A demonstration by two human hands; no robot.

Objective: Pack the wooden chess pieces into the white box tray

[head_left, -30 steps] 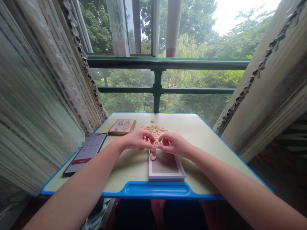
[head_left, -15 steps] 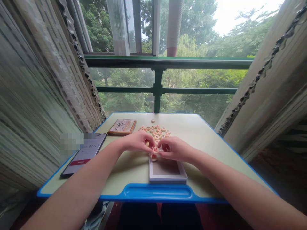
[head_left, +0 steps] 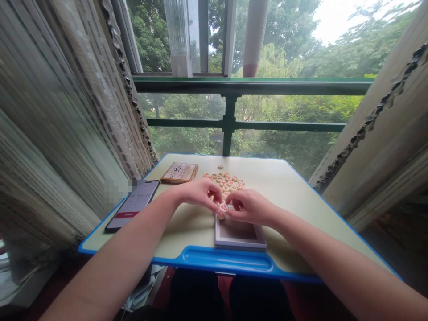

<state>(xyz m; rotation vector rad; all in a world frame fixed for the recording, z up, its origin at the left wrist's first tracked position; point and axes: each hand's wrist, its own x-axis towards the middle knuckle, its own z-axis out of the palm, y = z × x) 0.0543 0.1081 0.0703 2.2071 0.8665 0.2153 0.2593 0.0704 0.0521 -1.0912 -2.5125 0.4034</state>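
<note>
A pale, blue-edged worktop [head_left: 310, 223] carries everything. At its left edge, a phone [head_left: 133, 205] shows what looks like 00:01:26. Near the front edge lies a shallow tray [head_left: 240, 231]; near the far left corner, a box [head_left: 179, 172] bears brushed characters (too small to read). The left hand [head_left: 201, 192] and right hand [head_left: 250, 206] pinch a round game piece [head_left: 223, 207] above the tray's far left corner. Red-lettered, it looks light, hard, smooth, best gripped by its rim.

Red on cream, that's the round piece [head_left: 224, 207] between the fingers [head_left: 233, 215]! White-rimmed tray [head_left: 240, 244], brownish inside, right under them; all around them, pale green worktop [head_left: 294, 209] edged bright blue!
</note>
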